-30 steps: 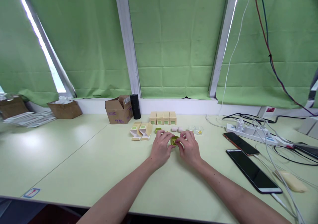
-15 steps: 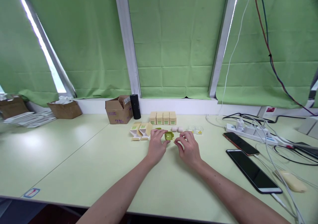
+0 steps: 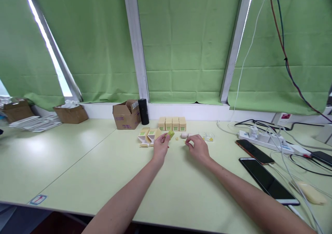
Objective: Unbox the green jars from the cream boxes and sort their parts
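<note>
Green case [image 3: 171, 134] pinched in left hand [image 3: 161, 146] over pale-green table [image 3: 77, 158], green blinds [image 3: 185, 44] behind.

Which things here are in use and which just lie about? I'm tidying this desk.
In use: green case in left hand; right hand pinching something tiny; open boxes; boxed row.
Lying about: phones, power strip, black bottle, cardboard box.

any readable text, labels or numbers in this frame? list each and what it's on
Nothing can be read as words.
Cardboard box: purple print on the front, too blurred to read.
Four small tan boxes: green label squares, too small to read.
Sticker at the table edge: a red mark in a blue border, not legible.
</note>
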